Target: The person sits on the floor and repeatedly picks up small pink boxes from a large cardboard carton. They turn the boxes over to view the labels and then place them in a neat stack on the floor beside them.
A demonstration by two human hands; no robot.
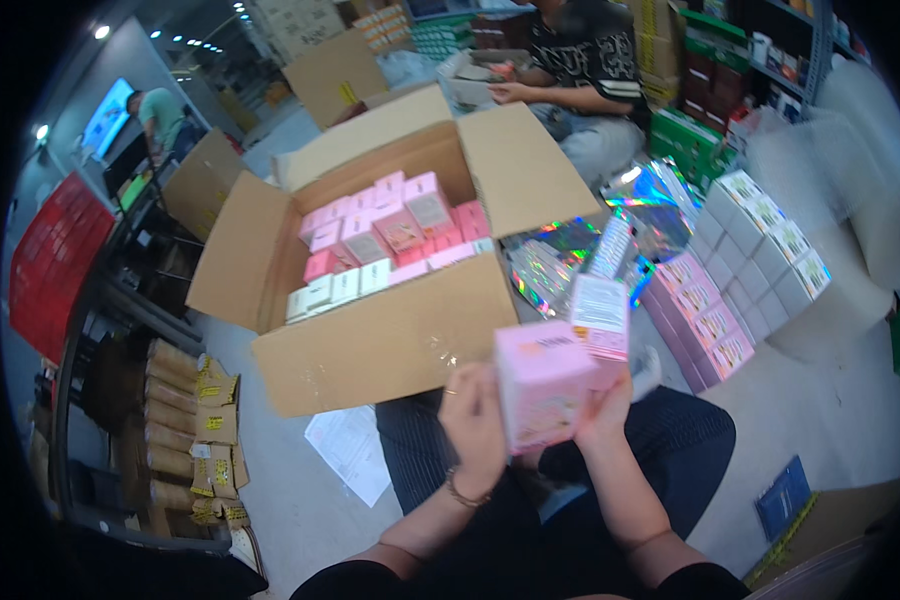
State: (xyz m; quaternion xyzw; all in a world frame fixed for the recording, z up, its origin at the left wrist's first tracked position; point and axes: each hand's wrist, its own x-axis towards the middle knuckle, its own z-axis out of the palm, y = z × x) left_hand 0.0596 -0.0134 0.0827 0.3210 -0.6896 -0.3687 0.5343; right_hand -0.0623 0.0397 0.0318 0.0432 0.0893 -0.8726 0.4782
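Between both hands, above my lap, is a pink printed carton [544,386]. My left hand [476,420] presses against its left side; my right hand [606,409] grips the right side, where a further pink box [600,315] with a white printed panel stands against it. Whether that box is one or more pieces is hard to tell. Before me an open cardboard box [390,341] holds many pink boxes [397,225] and a row of white boxes [345,285] along its near wall. Its flaps are spread outward.
Right of the box lie holographic pouches [551,262], stacked pink boxes [701,319] and stacked white boxes [757,255]. A paper sheet [351,450] lies on the floor at left, a blue packet [784,496] at right. A seated person [585,82] is beyond the box; another bends far left.
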